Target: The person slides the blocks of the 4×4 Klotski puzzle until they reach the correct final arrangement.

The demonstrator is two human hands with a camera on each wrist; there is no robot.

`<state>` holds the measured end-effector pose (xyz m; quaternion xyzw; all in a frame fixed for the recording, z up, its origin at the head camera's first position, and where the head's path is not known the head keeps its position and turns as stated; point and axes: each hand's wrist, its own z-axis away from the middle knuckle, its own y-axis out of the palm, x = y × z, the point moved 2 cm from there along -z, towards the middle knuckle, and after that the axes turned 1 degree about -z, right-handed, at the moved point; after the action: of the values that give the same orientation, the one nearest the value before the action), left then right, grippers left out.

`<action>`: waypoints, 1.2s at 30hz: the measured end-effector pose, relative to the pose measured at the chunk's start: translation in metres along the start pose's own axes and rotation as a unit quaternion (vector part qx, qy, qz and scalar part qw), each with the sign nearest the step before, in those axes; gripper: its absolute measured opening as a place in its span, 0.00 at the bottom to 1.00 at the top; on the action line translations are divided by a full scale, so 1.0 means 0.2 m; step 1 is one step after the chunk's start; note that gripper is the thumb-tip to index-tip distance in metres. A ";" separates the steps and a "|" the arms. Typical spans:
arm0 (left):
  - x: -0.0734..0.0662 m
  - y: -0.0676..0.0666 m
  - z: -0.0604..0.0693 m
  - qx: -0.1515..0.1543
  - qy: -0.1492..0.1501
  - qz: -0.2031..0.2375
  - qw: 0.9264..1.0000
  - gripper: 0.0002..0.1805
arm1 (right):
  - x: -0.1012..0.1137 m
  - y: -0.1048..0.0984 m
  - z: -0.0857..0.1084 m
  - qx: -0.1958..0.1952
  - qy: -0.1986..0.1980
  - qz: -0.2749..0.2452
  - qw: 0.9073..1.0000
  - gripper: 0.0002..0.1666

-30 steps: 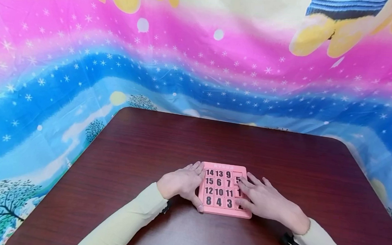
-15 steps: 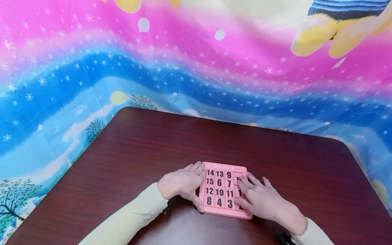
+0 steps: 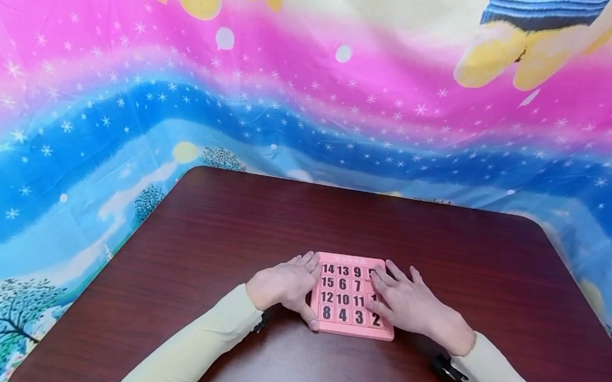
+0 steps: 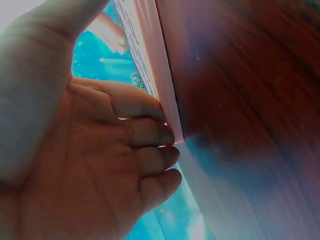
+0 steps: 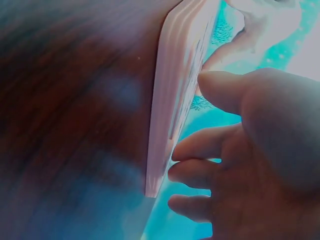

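Note:
A pink number slide puzzle lies flat on the table, its tiles bearing black numbers. Along its left side rests my left hand, thumb at the near left corner and fingers stretched toward the far one. In the left wrist view the fingertips touch the side of the puzzle. My right hand lies over the right column, fingers spread, with a fingertip on the 5 tile in the far right corner. It covers part of that column; the 2 tile shows.
The dark brown wooden table extends around the puzzle on all sides. Behind it hangs a pink and blue patterned cloth. Black straps sit at the wrists of the pale sleeves.
My right hand has shifted slightly away from me and left, and the 5 tile has slid to the far edge. The 2 tile is now uncovered. My left hand stays put.

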<state>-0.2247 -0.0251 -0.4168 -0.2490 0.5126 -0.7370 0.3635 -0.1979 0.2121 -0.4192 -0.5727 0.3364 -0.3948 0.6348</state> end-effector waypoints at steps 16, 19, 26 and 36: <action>0.00 0.00 0.00 0.007 -0.003 0.007 1.000 0.68 | 0.06 0.00 0.25 -0.018 -0.048 -0.012 0.999 0.39; 0.00 0.00 0.00 0.008 -0.003 0.008 1.000 0.69 | 0.07 0.01 0.26 -0.017 -0.050 -0.017 0.998 0.40; 0.00 0.00 -0.01 0.010 -0.004 0.009 1.000 0.69 | 0.07 0.02 0.26 -0.015 -0.048 -0.023 0.998 0.40; 0.00 0.00 0.00 0.008 -0.004 0.010 1.000 0.69 | 0.09 0.02 0.25 -0.029 -0.050 -0.002 0.998 0.39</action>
<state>-0.2248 -0.0255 -0.4163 -0.2438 0.5077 -0.7364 0.3748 -0.1462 0.2197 -0.4177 -0.6102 0.3144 -0.3572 0.6335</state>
